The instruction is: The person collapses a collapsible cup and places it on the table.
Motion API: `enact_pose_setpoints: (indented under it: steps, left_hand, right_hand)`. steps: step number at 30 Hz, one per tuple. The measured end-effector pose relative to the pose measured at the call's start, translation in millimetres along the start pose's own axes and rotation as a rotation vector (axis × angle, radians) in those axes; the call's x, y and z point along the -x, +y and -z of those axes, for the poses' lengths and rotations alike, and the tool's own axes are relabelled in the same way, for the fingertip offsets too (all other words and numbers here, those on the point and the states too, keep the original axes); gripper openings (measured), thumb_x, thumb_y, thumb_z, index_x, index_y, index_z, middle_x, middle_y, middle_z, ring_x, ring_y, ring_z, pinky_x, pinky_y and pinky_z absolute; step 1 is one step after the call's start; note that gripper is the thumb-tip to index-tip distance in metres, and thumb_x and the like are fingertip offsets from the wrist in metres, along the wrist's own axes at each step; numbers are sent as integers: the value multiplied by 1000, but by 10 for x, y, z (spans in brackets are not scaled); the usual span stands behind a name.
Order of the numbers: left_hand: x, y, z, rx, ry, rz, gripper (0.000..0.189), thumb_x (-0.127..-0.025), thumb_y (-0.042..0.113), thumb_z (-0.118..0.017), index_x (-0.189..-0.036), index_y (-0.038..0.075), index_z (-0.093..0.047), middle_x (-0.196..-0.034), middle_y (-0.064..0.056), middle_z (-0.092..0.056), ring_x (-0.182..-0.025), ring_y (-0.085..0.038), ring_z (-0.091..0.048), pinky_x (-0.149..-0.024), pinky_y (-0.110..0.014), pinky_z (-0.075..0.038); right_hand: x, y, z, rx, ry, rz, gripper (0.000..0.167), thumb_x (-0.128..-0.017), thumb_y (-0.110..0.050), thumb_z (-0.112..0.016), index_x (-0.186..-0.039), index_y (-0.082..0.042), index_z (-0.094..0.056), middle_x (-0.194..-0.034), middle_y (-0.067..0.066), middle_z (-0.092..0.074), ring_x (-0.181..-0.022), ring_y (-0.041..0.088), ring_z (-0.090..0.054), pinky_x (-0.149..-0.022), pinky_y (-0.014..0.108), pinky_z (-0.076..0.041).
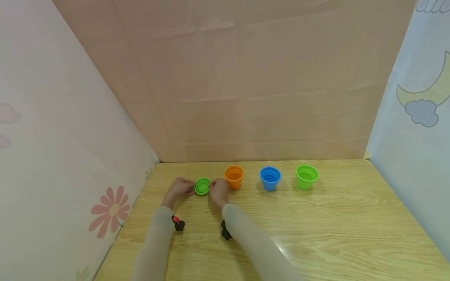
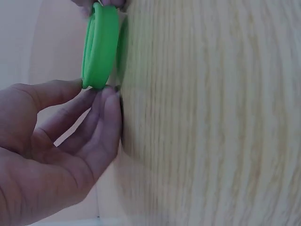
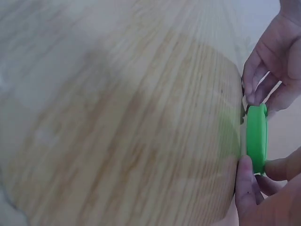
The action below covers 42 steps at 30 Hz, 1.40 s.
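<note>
A green collapsible cup (image 1: 202, 186), folded flat into concentric rings, is held between both hands over the left part of the table. My left hand (image 1: 182, 187) pinches its left edge. In the left wrist view the thumb (image 2: 59, 92) lies at the upper rim and the fingertips come under the base. On the opposite side my right hand (image 1: 218, 192) grips the edge in the same way. The right wrist view shows the flattened cup (image 3: 257, 138) from the side, close over the tabletop, with a finger (image 3: 245, 179) of the right hand beneath it.
Just right of the right hand stands an orange cup (image 1: 234, 177), extended to full height. A blue cup (image 1: 270, 178) and another green cup (image 1: 307, 177) continue the row rightward. Behind the wooden table (image 1: 334, 230) hangs a beige cloth (image 1: 246, 97); printed white cloth flanks both sides.
</note>
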<state>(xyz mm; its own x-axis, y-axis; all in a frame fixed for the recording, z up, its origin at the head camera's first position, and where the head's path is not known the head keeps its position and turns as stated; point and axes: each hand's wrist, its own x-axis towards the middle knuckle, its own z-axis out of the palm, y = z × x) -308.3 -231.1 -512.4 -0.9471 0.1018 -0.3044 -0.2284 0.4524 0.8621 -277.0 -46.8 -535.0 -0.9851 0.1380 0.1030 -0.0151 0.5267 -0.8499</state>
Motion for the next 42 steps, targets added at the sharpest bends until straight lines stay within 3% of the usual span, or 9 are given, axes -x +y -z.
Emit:
enact_pose_setpoints:
  steps: [4, 9, 17, 20, 24, 27, 33, 38, 42]
  left_hand:
    - [6, -12, -19, -63, 39, -7, 33, -103, 11, -63, -126, -12, -70, -119, -25, -75, -83, -9, -70, -79, -25, -65]
    - [22, -53, -6, -20, 50, 12, 32, -104, 10, -63, -126, -12, -70, -125, -28, -72, -83, -9, -69, -80, -25, -64]
    - [121, -22, 93, 40, 49, -26, 34, -106, 8, -57, -131, -13, -66, -122, -26, -72, -86, -11, -68, -79, -26, -62]
    - [158, 10, 125, 46, 73, -53, 35, -108, 9, -54, -133, -14, -64, -119, -27, -71, -86, -13, -66, -79, -27, -60]
    - [189, 76, 122, 21, 99, -90, 36, -109, 13, -53, -132, -11, -66, -122, -28, -70, -89, -17, -67, -81, -31, -61]
    - [203, 135, 78, -13, 115, -116, 36, -109, 18, -55, -131, -7, -69, -128, -29, -69, -97, -21, -70, -89, -36, -64]
    - [236, 260, -83, -32, 95, -184, 35, -108, 21, -59, -133, -2, -70, -134, -27, -68, -114, -35, -69, -100, -48, -62]
    - [235, 336, -223, -79, 34, -267, 33, -108, 17, -60, -133, -2, -69, -132, -25, -70, -111, -42, -70, -94, -50, -64]
    - [218, 379, -333, -119, 21, -323, 29, -106, 18, -64, -129, 3, -73, -126, -20, -74, -106, -38, -72, -89, -46, -66]
  right_hand:
    - [-3, 23, 7, -6, -32, -11, 19, -99, -4, -67, -86, -1, -81, -81, 8, -79, -75, 17, -70, -67, 31, -59]
    - [-7, 43, 24, -51, -76, -18, 27, -100, -3, -62, -79, -1, -78, -68, 5, -70, -61, 10, -53, -57, 21, -45]
    - [43, -20, 58, -127, -105, -69, 26, -95, 0, -59, -69, -2, -60, -62, 0, -46, -57, 12, -40, -51, 22, -32]
    - [99, -73, 114, -163, -119, -75, 26, -94, 0, -58, -69, -4, -60, -62, 0, -48, -57, 12, -42, -51, 23, -36]
    - [223, -156, 275, -228, -138, -61, 16, -98, -5, -61, -92, 1, -75, -83, 7, -71, -73, 12, -60, -64, 26, -54]
    - [312, -200, 427, -291, -176, -47, 18, -101, -10, -63, -108, 2, -75, -101, 14, -75, -83, 17, -67, -71, 30, -60]
    - [387, -232, 725, -318, -197, 8, 18, -105, -17, -63, -112, -3, -72, -106, 10, -72, -89, 17, -65, -73, 29, -58]
    - [371, -243, 992, -272, -145, 77, 16, -102, -16, -68, -112, -5, -74, -107, 11, -76, -97, 24, -71, -84, 38, -63]
    - [359, -197, 1149, -235, -104, 107, 21, -99, -16, -72, -115, -3, -74, -110, 12, -76, -101, 28, -72, -88, 43, -64]
